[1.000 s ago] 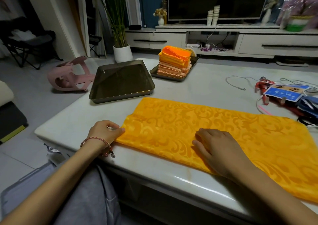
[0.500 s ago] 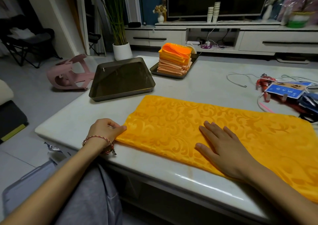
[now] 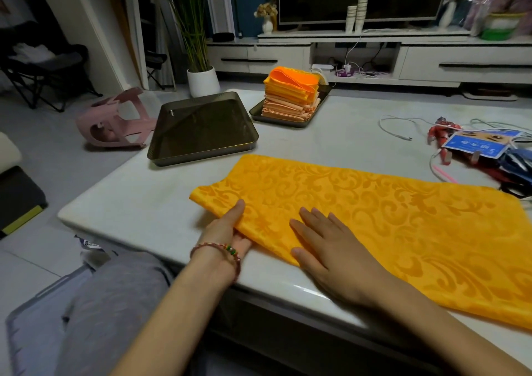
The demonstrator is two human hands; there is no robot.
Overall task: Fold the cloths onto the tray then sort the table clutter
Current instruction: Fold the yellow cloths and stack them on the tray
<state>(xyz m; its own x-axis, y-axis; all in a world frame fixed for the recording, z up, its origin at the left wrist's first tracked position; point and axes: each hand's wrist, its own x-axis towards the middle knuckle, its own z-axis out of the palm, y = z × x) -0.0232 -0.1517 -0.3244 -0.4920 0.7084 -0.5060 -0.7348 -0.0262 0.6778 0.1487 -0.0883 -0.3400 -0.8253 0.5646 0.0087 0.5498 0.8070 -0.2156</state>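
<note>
A yellow patterned cloth [image 3: 374, 211], folded into a long band, lies across the white table [image 3: 129, 203]. My left hand [image 3: 227, 229] pinches its near-left edge, thumb on top and fingers tucked underneath. My right hand [image 3: 325, 252] lies flat on the cloth just to the right, fingers straight and spread. Behind the cloth stands an empty dark metal tray [image 3: 201, 153]. A second tray [image 3: 256, 114] further back carries a stack of folded orange and peach cloths [image 3: 290, 93].
Clutter sits at the table's right side: a white cable [image 3: 397, 128], a red toy [image 3: 440, 137], a blue packet [image 3: 475, 145] and dark cords. On the floor to the left are a pink stool [image 3: 115, 122] and a potted plant [image 3: 201, 82].
My left hand has moved right from the cloth's left corner and taken hold of its near edge. My right hand uncurled, flattened and slid left towards the left hand.
</note>
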